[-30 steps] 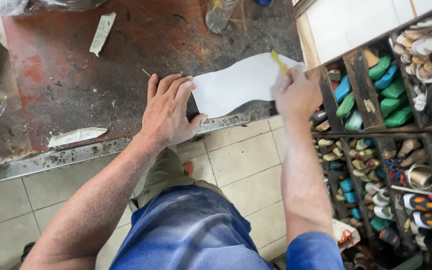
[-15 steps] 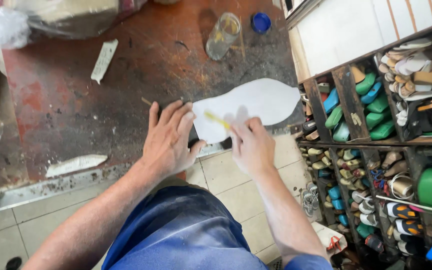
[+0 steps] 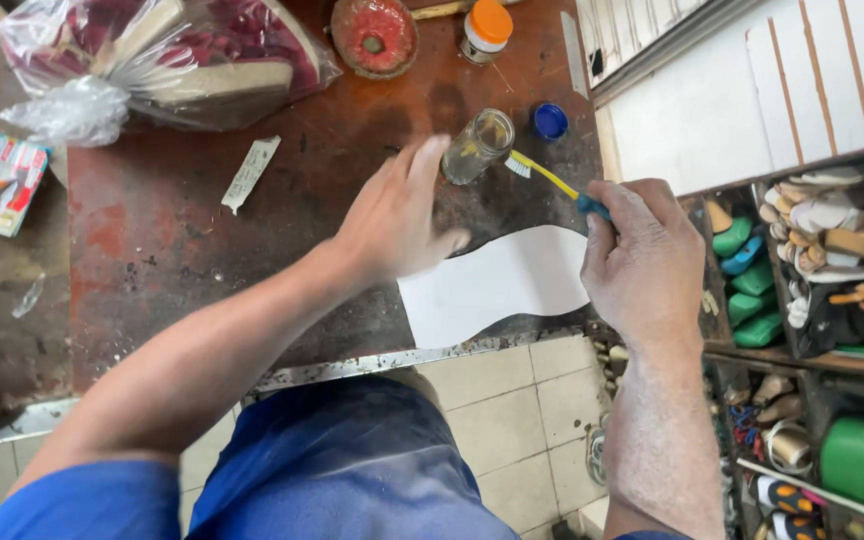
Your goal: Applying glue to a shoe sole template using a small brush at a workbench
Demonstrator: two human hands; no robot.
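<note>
Our left hand (image 3: pixel 392 215) has lifted off the flat white sole-shaped sheet (image 3: pixel 497 285), fingers apart, reaching for the small clear glass jar (image 3: pixel 478 146) just beyond it on the stained reddish desk (image 3: pixel 152 240). Our right hand (image 3: pixel 642 265), fingers clamped on the yellow-handled toothbrush (image 3: pixel 550 180), points its bristles at the jar, suggesting a dip.

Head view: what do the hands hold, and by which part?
Right hand grips a yellow toothbrush by its blue handle end, bristles toward the small clear glass jar. Left hand holds nothing, blurred beside the jar.
</note>
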